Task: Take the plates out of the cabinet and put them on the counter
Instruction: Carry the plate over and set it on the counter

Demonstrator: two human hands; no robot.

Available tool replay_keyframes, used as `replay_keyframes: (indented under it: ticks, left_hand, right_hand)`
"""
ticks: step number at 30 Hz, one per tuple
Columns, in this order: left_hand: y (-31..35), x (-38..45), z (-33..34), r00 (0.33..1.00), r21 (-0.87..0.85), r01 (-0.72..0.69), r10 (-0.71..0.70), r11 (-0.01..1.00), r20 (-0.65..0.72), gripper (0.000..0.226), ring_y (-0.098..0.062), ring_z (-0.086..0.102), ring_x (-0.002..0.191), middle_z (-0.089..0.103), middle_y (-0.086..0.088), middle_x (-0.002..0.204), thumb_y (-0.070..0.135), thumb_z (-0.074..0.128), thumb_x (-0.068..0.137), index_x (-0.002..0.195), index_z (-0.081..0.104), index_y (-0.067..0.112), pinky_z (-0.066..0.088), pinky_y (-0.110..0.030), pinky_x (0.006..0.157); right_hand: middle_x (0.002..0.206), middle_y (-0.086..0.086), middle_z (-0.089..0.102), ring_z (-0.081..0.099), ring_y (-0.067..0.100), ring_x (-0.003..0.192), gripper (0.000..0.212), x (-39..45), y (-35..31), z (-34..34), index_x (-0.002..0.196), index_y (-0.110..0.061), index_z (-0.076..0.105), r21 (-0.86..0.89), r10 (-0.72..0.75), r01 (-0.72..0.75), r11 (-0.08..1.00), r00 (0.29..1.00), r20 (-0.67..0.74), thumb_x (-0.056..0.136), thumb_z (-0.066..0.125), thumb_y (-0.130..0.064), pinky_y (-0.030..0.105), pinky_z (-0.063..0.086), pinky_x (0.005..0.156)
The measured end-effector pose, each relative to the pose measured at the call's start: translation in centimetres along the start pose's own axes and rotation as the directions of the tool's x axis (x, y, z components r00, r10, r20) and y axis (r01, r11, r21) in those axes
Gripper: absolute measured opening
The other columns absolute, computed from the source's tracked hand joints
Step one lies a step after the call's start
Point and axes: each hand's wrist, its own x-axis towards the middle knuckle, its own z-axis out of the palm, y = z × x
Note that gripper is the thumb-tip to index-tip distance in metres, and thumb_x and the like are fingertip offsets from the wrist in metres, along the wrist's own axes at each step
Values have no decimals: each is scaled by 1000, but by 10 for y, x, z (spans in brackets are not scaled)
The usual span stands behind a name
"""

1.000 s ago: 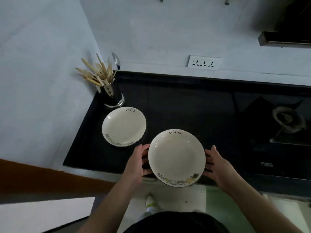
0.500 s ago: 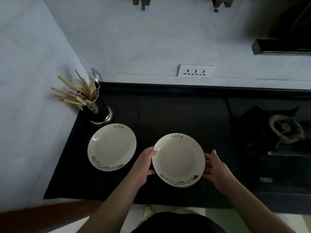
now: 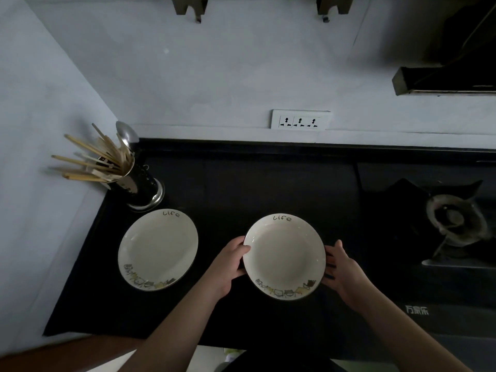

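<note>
Dark counter runs under a pale wall, and above its near middle the second plate sits level between both hands, left hand clasping its left rim, right hand its right. Whether it touches the counter I cannot tell. Another plate lies apart to the left, near the chopstick holder.

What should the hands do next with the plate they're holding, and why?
Probably lower it the last bit onto the counter and let go. Both the left hand and the right hand grip the held plate over bare counter, beside the other plate already set down.
</note>
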Motion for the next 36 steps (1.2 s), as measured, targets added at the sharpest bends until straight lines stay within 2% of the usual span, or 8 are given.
replay_keyframes:
  ticks: [14, 19, 22, 24, 26, 28, 32, 36]
  left_hand:
    - [-1, 8, 15, 999, -23, 41, -42, 999, -31, 34, -13, 53, 121, 55, 6, 134, 27, 54, 94, 127, 56, 33, 50, -46, 97]
    - [-2, 2, 18, 986, -47, 62, -68, 997, -150, 51, -23, 44, 134, 41, -3, 151, 34, 51, 100, 149, 38, 25, 49, -48, 101]
    - [-7, 1, 19, 976, -178, 94, -126, 979, -178, 45, -25, 49, 129, 49, -5, 143, 29, 50, 101, 144, 44, 20, 51, -49, 98]
    - [-9, -1, 22, 973, -218, 119, -157, 969, -166, 36, -22, 56, 118, 57, 1, 124, 28, 53, 100, 135, 52, 21, 56, -46, 88]
    - [-11, -2, 25, 977, -177, 115, -144, 977, -159, 19, -13, 59, 99, 58, 9, 105, 30, 55, 98, 116, 59, 28, 58, -40, 78]
    - [-11, -3, 26, 979, -134, 107, -128, 985, -156, 5, -9, 58, 92, 58, 12, 100, 31, 56, 97, 98, 59, 35, 57, -37, 73]
    - [-13, -3, 25, 984, -90, 94, -107, 991, -144, 9, -9, 59, 100, 61, 13, 107, 35, 56, 96, 94, 63, 41, 58, -35, 71]
    - [-13, -5, 27, 985, -43, 78, -84, 996, -152, 9, -13, 54, 113, 57, 15, 110, 37, 55, 97, 100, 62, 41, 58, -40, 82]
  right_hand:
    - [130, 8, 58, 55, 29, 118, 62, 17, -5, -16, 140, -17, 46, -13, 24, -24, 1000, 999, 34, 99, 24, -58, 50, 43, 99]
    - [116, 2, 60, 57, 22, 104, 56, 18, -6, -19, 135, -20, 51, -18, -26, 26, 1000, 999, -46, 100, 27, -56, 41, 45, 90]
    - [105, -4, 63, 59, 15, 92, 53, 20, -6, -22, 124, -23, 58, -2, -34, 34, 999, 999, -16, 99, 27, -58, 39, 46, 86]
    - [101, -6, 65, 60, 10, 88, 55, 21, -5, -23, 117, -24, 62, -12, -38, 38, 999, 999, 18, 98, 25, -59, 38, 46, 85]
    - [99, -8, 65, 60, 9, 88, 57, 21, -4, -24, 119, -22, 62, -17, -41, 41, 999, 999, 36, 98, 24, -60, 38, 46, 86]
    - [101, -7, 65, 59, 11, 90, 58, 21, -1, -26, 122, -21, 61, -22, -36, 37, 999, 999, 40, 98, 24, -59, 39, 46, 88]
    - [103, -4, 65, 60, 14, 91, 59, 21, 2, -28, 124, -18, 60, -5, -24, 24, 1000, 999, 30, 99, 24, -58, 41, 46, 92]
    - [102, -4, 64, 59, 16, 93, 59, 21, 3, -28, 127, -17, 58, 0, -38, 38, 999, 999, 22, 99, 24, -57, 41, 45, 93]
